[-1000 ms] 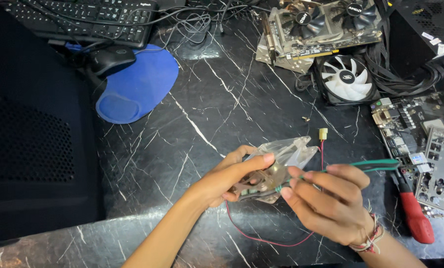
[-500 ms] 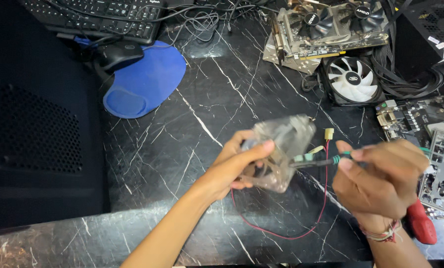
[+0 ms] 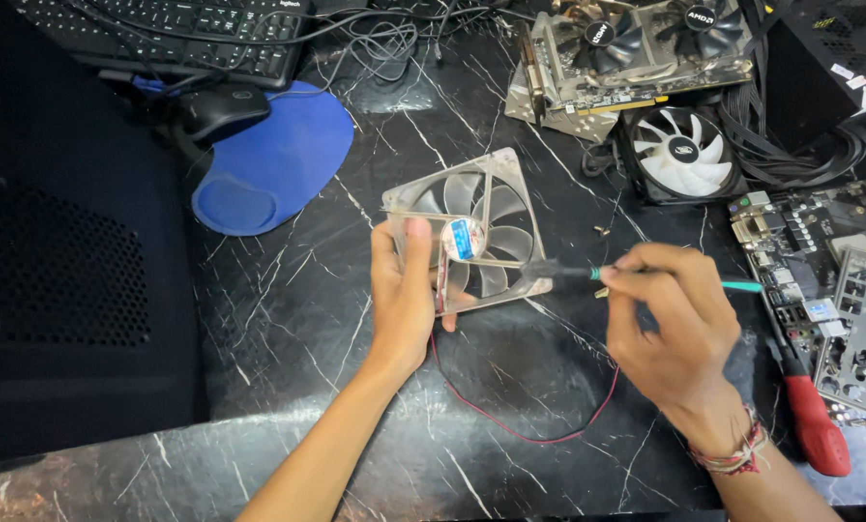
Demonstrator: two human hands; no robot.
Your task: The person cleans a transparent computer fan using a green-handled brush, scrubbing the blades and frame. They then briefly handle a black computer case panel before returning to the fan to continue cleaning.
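Observation:
My left hand (image 3: 404, 295) holds a clear plastic case fan (image 3: 471, 227) tilted up off the black marble table, thumb pressed near its hub with a small blue sticker. My right hand (image 3: 670, 329) grips a thin green-handled brush (image 3: 587, 274), whose dark bristle tip touches the fan's lower right corner. A red and black wire (image 3: 520, 425) hangs from the fan and loops on the table between my wrists.
A black computer case (image 3: 65, 261) fills the left. A keyboard (image 3: 162, 29), mouse (image 3: 222, 108) and blue mouse pad (image 3: 278, 155) lie at the back left. Graphics card (image 3: 636, 43), white-bladed fan (image 3: 684, 155), motherboard (image 3: 800, 251), metal plate (image 3: 863, 329) and red-handled screwdriver (image 3: 815, 425) crowd the right.
My left hand has turned the fan upright so its blades face the camera. My right hand shifted and the brush tip now touches the fan's lower right corner.

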